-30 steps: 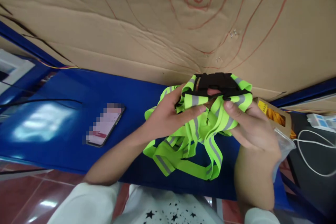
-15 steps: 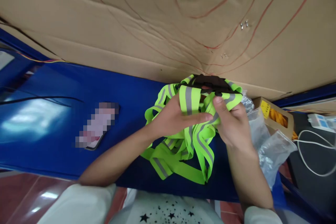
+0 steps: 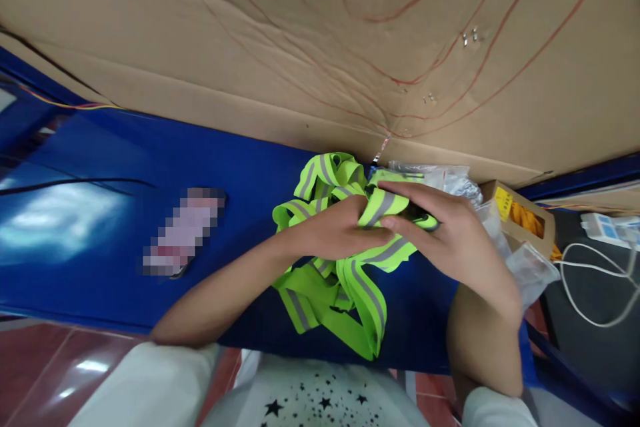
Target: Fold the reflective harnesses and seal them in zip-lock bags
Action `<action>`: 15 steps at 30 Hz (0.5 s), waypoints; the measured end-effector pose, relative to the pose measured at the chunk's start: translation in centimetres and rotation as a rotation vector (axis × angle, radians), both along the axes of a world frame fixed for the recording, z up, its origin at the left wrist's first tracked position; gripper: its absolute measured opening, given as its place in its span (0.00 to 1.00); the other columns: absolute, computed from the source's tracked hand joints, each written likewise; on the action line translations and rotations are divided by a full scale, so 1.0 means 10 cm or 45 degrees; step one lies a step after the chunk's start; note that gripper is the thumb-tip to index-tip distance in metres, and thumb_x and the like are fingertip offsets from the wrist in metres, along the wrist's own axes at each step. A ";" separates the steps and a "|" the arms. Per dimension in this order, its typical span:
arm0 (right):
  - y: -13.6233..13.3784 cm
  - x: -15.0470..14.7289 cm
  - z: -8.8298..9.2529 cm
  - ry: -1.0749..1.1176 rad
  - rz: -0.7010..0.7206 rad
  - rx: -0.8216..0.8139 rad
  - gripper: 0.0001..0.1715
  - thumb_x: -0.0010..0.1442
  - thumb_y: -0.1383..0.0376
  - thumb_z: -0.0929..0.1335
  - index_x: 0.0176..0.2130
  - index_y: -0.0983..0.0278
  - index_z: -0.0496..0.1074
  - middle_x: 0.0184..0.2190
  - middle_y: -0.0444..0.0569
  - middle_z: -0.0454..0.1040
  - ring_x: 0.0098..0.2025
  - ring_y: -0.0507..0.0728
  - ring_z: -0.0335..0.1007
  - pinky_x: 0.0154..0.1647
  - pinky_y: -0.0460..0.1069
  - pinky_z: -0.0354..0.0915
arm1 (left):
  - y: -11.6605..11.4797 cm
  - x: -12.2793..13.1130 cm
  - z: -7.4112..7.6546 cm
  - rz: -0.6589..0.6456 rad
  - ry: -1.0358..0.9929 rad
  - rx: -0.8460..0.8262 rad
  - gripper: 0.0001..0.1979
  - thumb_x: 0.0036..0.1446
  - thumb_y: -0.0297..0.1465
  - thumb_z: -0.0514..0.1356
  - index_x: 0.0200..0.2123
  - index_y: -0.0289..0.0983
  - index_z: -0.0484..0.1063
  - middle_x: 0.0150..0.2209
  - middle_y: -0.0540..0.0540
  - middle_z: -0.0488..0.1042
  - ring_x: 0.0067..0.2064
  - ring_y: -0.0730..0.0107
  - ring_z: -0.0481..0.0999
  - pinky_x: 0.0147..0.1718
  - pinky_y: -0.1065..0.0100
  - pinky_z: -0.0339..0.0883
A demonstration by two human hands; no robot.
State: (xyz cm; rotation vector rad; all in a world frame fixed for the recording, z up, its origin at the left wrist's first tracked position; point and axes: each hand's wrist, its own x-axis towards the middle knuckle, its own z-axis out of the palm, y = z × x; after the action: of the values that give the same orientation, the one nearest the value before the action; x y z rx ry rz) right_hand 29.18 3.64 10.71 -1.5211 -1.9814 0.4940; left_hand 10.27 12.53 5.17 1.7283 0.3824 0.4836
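Observation:
A bundle of neon-green straps with grey reflective stripes (image 3: pixel 340 280) lies bunched on the blue table (image 3: pixel 125 213). My left hand (image 3: pixel 340 233) grips the middle of the bundle, fingers curled round the straps. My right hand (image 3: pixel 450 233) lies over the bundle's right side, fingers stretched across a striped strap and pressing it down. The black buckle is almost hidden beneath my right fingers. Loose strap ends trail toward the table's near edge.
A phone (image 3: pixel 183 233) lies on the table to the left. Clear plastic bags (image 3: pixel 520 260) and a small cardboard box (image 3: pixel 525 220) sit to the right, with a white cable (image 3: pixel 590 293) beyond. A large cardboard sheet (image 3: pixel 300 47) with red lines stands behind the table.
Both hands have lowered the strap bundle from in front of the cardboard down onto the table. The black buckle, earlier on top, is now covered by my right hand.

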 end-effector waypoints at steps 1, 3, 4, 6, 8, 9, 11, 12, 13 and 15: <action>0.01 -0.02 0.00 0.006 -0.026 0.000 0.18 0.69 0.57 0.71 0.57 0.55 0.78 0.50 0.48 0.83 0.52 0.62 0.81 0.54 0.55 0.76 | -0.01 0.01 0.01 -0.029 0.010 -0.027 0.09 0.62 0.36 0.64 0.34 0.37 0.76 0.29 0.51 0.76 0.31 0.69 0.76 0.31 0.69 0.72; 0.04 -0.03 -0.01 0.060 -0.143 0.010 0.11 0.69 0.56 0.72 0.45 0.57 0.82 0.36 0.45 0.83 0.37 0.58 0.80 0.40 0.51 0.74 | -0.03 0.02 0.03 -0.109 0.024 -0.161 0.10 0.60 0.38 0.67 0.35 0.37 0.77 0.29 0.51 0.76 0.32 0.69 0.76 0.32 0.69 0.73; 0.05 -0.03 -0.01 0.089 -0.207 0.016 0.12 0.68 0.55 0.72 0.38 0.59 0.81 0.29 0.43 0.80 0.30 0.55 0.76 0.32 0.49 0.70 | -0.04 0.03 0.04 -0.123 0.024 -0.249 0.11 0.58 0.38 0.69 0.36 0.36 0.78 0.31 0.50 0.78 0.33 0.68 0.78 0.33 0.68 0.74; 0.08 -0.02 -0.01 0.151 -0.325 0.018 0.21 0.67 0.53 0.73 0.27 0.61 0.74 0.20 0.40 0.69 0.22 0.51 0.63 0.23 0.47 0.58 | -0.05 0.04 0.05 -0.153 0.039 -0.384 0.13 0.56 0.38 0.72 0.40 0.37 0.79 0.36 0.48 0.81 0.36 0.65 0.80 0.37 0.66 0.76; 0.09 -0.01 0.00 0.214 -0.395 0.018 0.27 0.65 0.51 0.73 0.22 0.61 0.67 0.18 0.39 0.61 0.21 0.49 0.55 0.21 0.47 0.52 | -0.05 0.04 0.05 -0.138 0.075 -0.427 0.13 0.57 0.37 0.71 0.42 0.36 0.80 0.38 0.47 0.83 0.38 0.64 0.81 0.40 0.64 0.76; 0.10 -0.01 0.01 0.241 -0.410 0.019 0.28 0.65 0.51 0.74 0.22 0.61 0.66 0.18 0.39 0.59 0.21 0.49 0.54 0.21 0.47 0.52 | -0.04 0.04 0.05 -0.117 0.099 -0.425 0.12 0.57 0.37 0.71 0.41 0.36 0.80 0.38 0.47 0.83 0.38 0.64 0.82 0.40 0.64 0.76; 0.10 0.00 0.00 0.288 -0.420 0.015 0.28 0.64 0.50 0.74 0.22 0.61 0.65 0.19 0.39 0.59 0.22 0.49 0.54 0.21 0.47 0.52 | -0.02 0.03 0.04 -0.091 0.143 -0.429 0.13 0.56 0.37 0.72 0.40 0.36 0.81 0.36 0.47 0.83 0.37 0.63 0.81 0.38 0.64 0.75; 0.10 0.00 -0.02 0.323 -0.410 0.001 0.28 0.64 0.50 0.74 0.23 0.61 0.66 0.20 0.39 0.61 0.22 0.50 0.56 0.22 0.47 0.53 | -0.01 0.02 0.04 -0.096 0.142 -0.439 0.14 0.55 0.37 0.73 0.41 0.36 0.81 0.36 0.47 0.83 0.36 0.63 0.82 0.38 0.64 0.75; 0.11 0.01 -0.04 0.377 -0.396 -0.025 0.25 0.64 0.49 0.74 0.25 0.61 0.69 0.21 0.39 0.63 0.23 0.50 0.59 0.22 0.47 0.55 | -0.01 0.02 0.04 -0.109 0.127 -0.446 0.15 0.54 0.38 0.73 0.41 0.36 0.81 0.37 0.47 0.83 0.37 0.63 0.82 0.39 0.63 0.76; 0.15 0.03 -0.11 0.521 -0.350 -0.101 0.16 0.63 0.50 0.75 0.37 0.58 0.74 0.26 0.40 0.71 0.27 0.52 0.66 0.24 0.46 0.60 | 0.00 0.00 0.04 -0.138 0.088 -0.419 0.16 0.54 0.38 0.74 0.43 0.37 0.80 0.39 0.47 0.83 0.39 0.62 0.82 0.41 0.63 0.77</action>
State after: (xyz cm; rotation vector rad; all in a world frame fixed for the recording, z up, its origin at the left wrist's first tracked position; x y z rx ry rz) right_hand 29.46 5.13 9.66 -1.5629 -1.4337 0.7080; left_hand 10.31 12.49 5.53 1.4392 0.3919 0.2659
